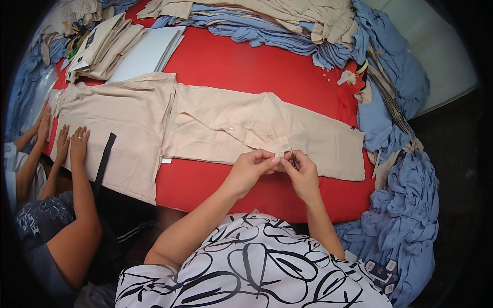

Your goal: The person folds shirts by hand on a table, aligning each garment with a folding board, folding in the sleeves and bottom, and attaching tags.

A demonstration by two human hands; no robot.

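A beige button garment [328, 136] lies stretched across the red table, one piece of its button edge lifted near the front. My left hand [251, 172] pinches that edge between thumb and fingertips. Close against it, my right hand [303, 177] is closed, its thumb and index finger at the same bit of cloth. A small dark tool that looks like thread snips [294, 160] sticks up from my right hand; its lower part is hidden in the fingers. Small pale buttons [231, 130] show on the cloth.
Another beige garment [123, 108] lies at left under a co-worker's hands [72, 143], beside a black strip [105, 159]. Behind are folded beige clothes [102, 43] and white boards [146, 54]. Blue garments [400, 215] are heaped along the right; beige and blue stacks [251, 31] line the back.
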